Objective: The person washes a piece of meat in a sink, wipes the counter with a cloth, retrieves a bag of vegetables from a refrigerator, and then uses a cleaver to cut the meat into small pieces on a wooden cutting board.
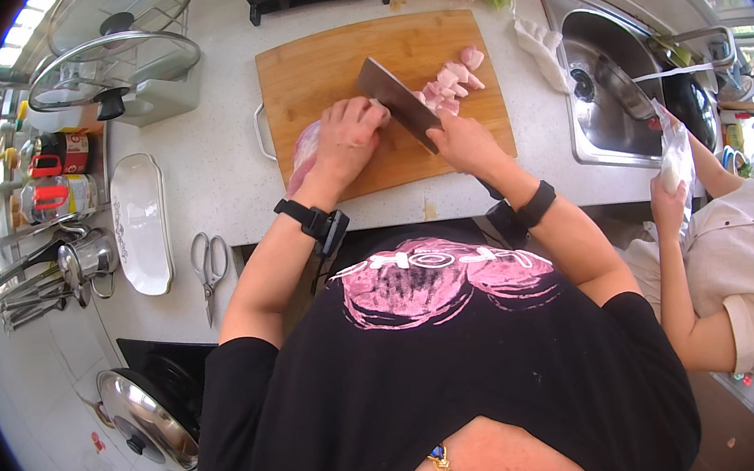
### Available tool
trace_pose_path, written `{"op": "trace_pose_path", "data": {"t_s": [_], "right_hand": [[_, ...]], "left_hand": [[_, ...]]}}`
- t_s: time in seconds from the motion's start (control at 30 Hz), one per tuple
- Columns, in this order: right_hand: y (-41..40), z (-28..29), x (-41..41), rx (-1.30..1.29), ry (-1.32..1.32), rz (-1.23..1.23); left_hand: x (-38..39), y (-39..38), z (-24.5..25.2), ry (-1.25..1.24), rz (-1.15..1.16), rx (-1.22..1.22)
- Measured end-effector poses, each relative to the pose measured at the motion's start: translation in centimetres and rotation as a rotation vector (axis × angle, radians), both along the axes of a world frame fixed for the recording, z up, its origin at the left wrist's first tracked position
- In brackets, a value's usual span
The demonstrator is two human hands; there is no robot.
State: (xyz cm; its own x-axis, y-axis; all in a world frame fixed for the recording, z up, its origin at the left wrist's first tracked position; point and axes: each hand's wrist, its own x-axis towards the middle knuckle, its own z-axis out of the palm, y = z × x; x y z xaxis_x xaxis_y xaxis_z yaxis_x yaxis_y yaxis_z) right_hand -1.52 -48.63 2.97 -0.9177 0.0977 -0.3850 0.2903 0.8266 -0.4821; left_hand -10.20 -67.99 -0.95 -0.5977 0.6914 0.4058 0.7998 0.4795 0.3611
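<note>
My right hand [468, 143] grips a cleaver [398, 102], its broad dark blade angled across the middle of a wooden cutting board [308, 62]. Under my left hand [348, 135] lies a piece of raw pink meat [304, 147], partly hidden by the palm and fingers. The fingers are bent over the meat's right end, close to the blade's left face. Beyond the blade, several cut chunks of meat [453, 80] lie in a loose pile on the board's right side.
A sink [617, 138] with a pan [621, 85] is at right; a person [736, 264] beside it holds a plastic bag [676, 152]. A white cloth [541, 53] lies near the sink. Scissors [209, 265] and a white oblong dish [141, 224] rest at left, below glass lids [114, 70].
</note>
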Motion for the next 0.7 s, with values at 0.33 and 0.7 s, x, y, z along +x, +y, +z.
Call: {"op": "trace_pose_path", "data": {"t_s": [0.33,0.7], "right_hand": [[1.3,0.7,-3.0,-0.229,-0.021,-0.276],[-0.1,2.5,-1.7,-0.003,0.26,-0.026]], "left_hand": [[0.2,1.9,-0.2,0.001,-0.044,0.076],[0.5,-0.4,0.3,-0.029,0.031,0.234]]}}
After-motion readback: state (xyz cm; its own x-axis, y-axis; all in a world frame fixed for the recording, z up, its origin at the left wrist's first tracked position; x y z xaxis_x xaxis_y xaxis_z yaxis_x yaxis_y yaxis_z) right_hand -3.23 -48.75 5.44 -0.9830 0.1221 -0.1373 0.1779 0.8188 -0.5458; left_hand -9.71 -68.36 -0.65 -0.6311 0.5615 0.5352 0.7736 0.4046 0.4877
